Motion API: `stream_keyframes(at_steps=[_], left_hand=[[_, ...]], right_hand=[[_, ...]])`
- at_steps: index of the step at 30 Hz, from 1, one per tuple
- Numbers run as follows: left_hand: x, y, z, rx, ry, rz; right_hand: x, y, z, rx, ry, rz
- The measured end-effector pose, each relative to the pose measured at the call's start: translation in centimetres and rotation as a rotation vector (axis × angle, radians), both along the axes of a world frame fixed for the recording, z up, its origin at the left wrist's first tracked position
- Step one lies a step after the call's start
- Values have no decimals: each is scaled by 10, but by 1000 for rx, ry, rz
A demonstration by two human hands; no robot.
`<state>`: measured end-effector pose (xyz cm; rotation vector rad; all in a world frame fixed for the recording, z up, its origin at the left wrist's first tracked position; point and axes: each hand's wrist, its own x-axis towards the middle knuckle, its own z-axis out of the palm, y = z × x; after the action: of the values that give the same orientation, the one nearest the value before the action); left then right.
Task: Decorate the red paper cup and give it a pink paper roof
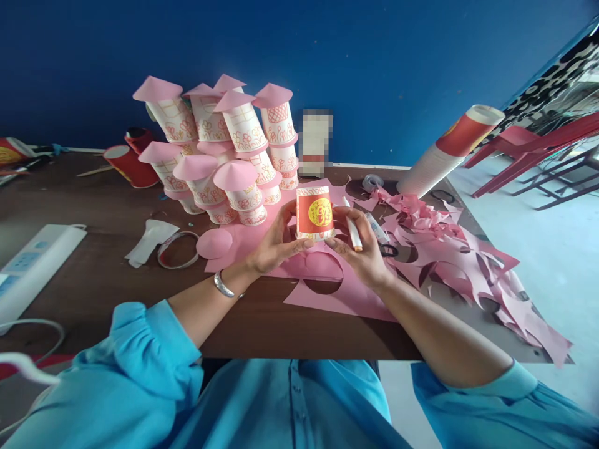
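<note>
Between my two hands is an upside-down paper cup (314,213), red with a yellow round emblem and drawn patterns near its narrow top. My left hand (276,240) grips its left side, thumb at the lower rim. My right hand (362,249) steadies the lower right of the cup and also keeps a white marker (354,232) between its fingers. Below lie pink paper sheets (349,302), one with a round cut-out. To the left stand several paper-cup towers (243,128) with pink cone roofs and orange-red drawings. A loose pink cone (214,243) rests near my left wrist.
Pink paper scraps (449,249) cover the table's right side. Behind them leans a tall stack of paper cups (430,163). A tape roll (372,182), a cable coil (178,249) and a power strip (35,268) lie about. The blue wall (374,75) bounds the back.
</note>
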<state>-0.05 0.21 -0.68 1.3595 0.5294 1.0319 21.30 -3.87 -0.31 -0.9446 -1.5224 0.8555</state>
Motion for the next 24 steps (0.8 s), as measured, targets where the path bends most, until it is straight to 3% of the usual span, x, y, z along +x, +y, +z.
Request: stream_keyframes(at_steps=[6,12,16,24], left_hand=[[3,-3,1,-15,-23,-53],[11,-8,2,-43,-79,-95],[12,-12,6,-104,-65,-93],[4,-7,2,-52,-110,-68]], right_hand=[[-2,0,2,117,-136,-93],[-5,-5,-1,340,-446,-224],[-9,-7,0,482,-536,-243],[-6,-3,-1,464,-521,-177]])
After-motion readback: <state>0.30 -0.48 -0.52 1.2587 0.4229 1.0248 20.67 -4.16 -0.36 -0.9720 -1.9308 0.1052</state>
